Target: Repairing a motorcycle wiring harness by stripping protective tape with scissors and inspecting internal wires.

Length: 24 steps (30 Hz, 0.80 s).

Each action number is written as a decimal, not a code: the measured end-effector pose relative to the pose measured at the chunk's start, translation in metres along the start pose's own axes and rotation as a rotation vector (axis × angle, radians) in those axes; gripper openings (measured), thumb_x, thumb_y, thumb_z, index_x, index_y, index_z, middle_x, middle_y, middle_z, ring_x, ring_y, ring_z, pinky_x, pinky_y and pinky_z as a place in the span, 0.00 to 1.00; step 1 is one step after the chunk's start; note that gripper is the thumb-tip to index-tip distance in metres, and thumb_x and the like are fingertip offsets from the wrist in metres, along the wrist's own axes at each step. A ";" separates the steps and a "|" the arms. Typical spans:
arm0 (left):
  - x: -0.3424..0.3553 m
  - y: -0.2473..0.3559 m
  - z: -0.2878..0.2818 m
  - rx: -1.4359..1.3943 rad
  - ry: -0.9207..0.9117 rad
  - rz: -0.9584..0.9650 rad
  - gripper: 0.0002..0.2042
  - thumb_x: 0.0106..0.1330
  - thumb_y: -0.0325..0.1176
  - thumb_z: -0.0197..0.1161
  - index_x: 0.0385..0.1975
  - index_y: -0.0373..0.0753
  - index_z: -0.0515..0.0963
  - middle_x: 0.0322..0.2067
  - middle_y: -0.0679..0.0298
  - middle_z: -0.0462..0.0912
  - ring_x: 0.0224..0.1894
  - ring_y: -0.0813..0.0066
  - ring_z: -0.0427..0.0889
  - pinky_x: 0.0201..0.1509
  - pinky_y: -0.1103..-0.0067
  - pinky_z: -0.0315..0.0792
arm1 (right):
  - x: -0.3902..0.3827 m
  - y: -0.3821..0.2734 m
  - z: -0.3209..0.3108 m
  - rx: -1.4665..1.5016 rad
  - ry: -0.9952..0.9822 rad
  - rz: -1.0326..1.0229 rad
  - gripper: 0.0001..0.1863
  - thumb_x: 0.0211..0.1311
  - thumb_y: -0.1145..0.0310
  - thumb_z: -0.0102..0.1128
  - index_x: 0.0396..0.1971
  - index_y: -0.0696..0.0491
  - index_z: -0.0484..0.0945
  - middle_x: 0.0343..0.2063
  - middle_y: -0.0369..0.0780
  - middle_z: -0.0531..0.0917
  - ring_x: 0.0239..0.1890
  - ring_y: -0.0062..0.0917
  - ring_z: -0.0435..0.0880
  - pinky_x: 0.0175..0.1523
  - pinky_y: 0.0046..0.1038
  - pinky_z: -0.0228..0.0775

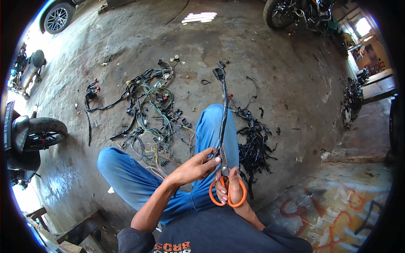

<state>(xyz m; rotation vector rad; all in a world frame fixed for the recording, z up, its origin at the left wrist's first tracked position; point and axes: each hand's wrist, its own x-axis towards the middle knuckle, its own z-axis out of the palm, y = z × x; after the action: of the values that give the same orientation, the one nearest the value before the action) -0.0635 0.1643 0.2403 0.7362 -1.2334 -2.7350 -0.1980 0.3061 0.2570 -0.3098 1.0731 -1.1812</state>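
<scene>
My left hand (197,168) is closed, pinching the lower end of a black-wrapped wire harness (224,99) between thumb and fingers. The harness stands up and away from me past my right knee, with black connectors at its far end. In my right hand (234,192) is a pair of scissors (224,168), my fingers through the orange handle loops. Its dark blades point away from me and lie against the harness, right beside my left fingertips. Whether the blades are parted around the wrapping, I cannot tell.
Tangled wires (158,105) with connectors lie on the concrete floor to the left. A pile of black tape scraps (255,143) is by my right knee. Motorcycle parts (40,135) stand at the far left, a motorcycle (291,14) at the back right, a car wheel (58,19) at the back left.
</scene>
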 end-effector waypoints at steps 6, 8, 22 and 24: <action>-0.003 -0.011 0.016 0.597 0.373 0.273 0.17 0.77 0.44 0.53 0.41 0.33 0.69 0.20 0.54 0.73 0.24 0.73 0.65 0.30 0.70 0.67 | -0.005 0.004 -0.001 -0.075 0.062 -0.029 0.35 0.70 0.33 0.39 0.35 0.55 0.71 0.12 0.31 0.65 0.08 0.13 0.61 0.12 0.18 0.57; -0.006 -0.010 0.020 0.645 0.418 0.249 0.16 0.76 0.43 0.53 0.45 0.34 0.69 0.19 0.49 0.73 0.21 0.64 0.70 0.28 0.67 0.65 | -0.006 0.006 0.002 -0.080 0.075 -0.029 0.34 0.70 0.34 0.41 0.35 0.55 0.71 0.12 0.31 0.65 0.08 0.14 0.61 0.12 0.18 0.57; -0.023 -0.005 0.049 1.075 0.646 0.335 0.21 0.73 0.38 0.54 0.60 0.32 0.66 0.25 0.45 0.82 0.24 0.41 0.81 0.25 0.54 0.73 | -0.007 0.002 0.020 0.023 0.109 0.047 0.32 0.73 0.35 0.35 0.33 0.52 0.69 0.12 0.32 0.65 0.07 0.15 0.60 0.13 0.19 0.56; -0.029 -0.003 0.051 1.085 0.675 0.311 0.21 0.73 0.38 0.55 0.59 0.32 0.68 0.23 0.45 0.81 0.24 0.42 0.81 0.26 0.55 0.73 | -0.007 0.002 0.023 0.038 0.078 0.066 0.32 0.73 0.35 0.35 0.32 0.52 0.68 0.11 0.32 0.64 0.07 0.15 0.60 0.12 0.20 0.56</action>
<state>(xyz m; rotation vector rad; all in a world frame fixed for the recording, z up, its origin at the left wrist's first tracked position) -0.0595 0.2085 0.2783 1.2088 -2.2603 -1.2058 -0.1778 0.3057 0.2706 -0.1985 1.1195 -1.1612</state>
